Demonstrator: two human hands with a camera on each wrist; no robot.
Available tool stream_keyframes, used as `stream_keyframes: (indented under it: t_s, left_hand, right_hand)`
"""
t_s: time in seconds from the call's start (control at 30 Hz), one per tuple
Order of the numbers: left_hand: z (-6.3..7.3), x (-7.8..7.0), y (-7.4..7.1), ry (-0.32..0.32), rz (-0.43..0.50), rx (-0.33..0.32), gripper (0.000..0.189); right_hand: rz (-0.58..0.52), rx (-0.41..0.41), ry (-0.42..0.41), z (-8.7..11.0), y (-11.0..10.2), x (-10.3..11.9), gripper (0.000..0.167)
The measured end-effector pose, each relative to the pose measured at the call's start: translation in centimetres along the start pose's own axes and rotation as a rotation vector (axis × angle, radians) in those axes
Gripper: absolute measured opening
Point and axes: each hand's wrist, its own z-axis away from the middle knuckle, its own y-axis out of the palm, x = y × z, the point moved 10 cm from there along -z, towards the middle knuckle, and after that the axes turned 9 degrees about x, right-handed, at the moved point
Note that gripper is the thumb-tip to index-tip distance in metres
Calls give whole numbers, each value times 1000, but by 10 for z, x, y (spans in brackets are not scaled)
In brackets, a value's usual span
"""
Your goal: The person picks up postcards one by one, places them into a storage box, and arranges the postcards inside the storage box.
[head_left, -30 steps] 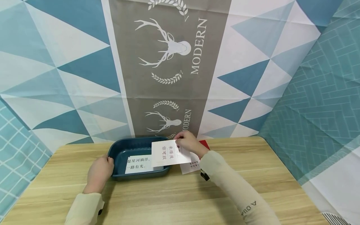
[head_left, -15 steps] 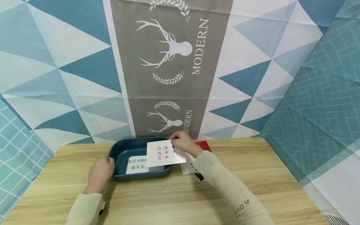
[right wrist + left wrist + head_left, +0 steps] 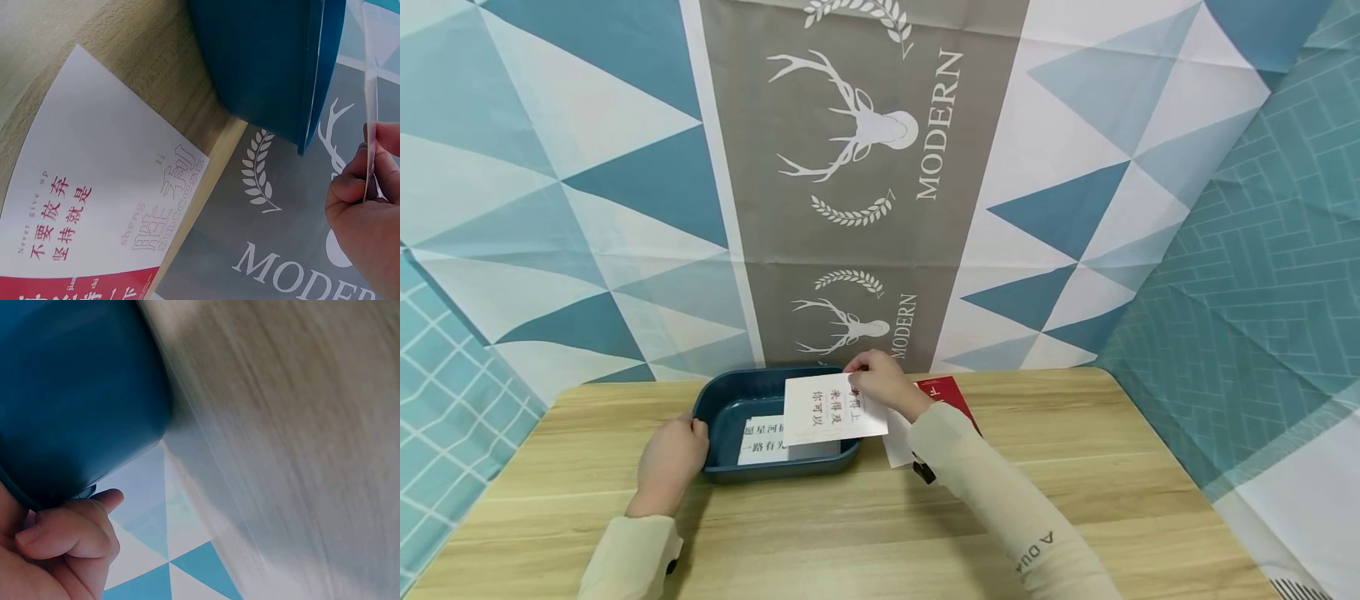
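Observation:
A dark blue rectangular tray (image 3: 730, 475) stands near the back of the table. My left hand (image 3: 672, 454) grips its left rim; the left wrist view shows the curled fingers (image 3: 69, 534) at that edge. Inside the tray lies a white card with black printed characters (image 3: 760, 442). My right hand (image 3: 883, 383) pinches a white card with red writing (image 3: 823, 408) by its right edge, and this card overlaps the tray's right part from above. Seen edge-on in the right wrist view, the pinched card (image 3: 371, 75) rises beside the tray (image 3: 269, 69), between thumb and fingers.
Right of the tray, a red and white card (image 3: 100, 187) lies on the wooden table (image 3: 820, 533), partly hidden by the right hand and sleeve in the head view. Behind the table hangs a patterned cloth (image 3: 850, 233) with deer heads and triangles.
My right hand has carried the white card leftward, further over the tray. More of the red card behind it has come into view. My left hand keeps its hold on the rim.

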Motion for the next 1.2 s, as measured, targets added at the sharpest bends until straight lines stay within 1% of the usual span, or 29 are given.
stream_keyframes:
  t_s: [0.2,0.37,0.5,0.67,0.9,1.2]
  left_hand:
    - [0,-2,-1,17,4,-8,33]
    - [0,2,0,12,9,-4,33]
    - [0,2,-1,24,12,-12,35]
    - [-2,3,1,33,10,-12,36]
    - [-2,1,1,24,10,-7,35]
    - [0,0,0,32,8,-12,35]
  right_hand:
    - [2,-2,-19,-6,6,5,16]
    - [19,4,-49,-10,16,14,16]
    - [18,13,-64,-13,20,20,16]
    - [11,21,-65,-15,25,21,16]
    - [22,17,-67,-15,30,25,17]
    - [27,25,-42,-18,43,24,17]
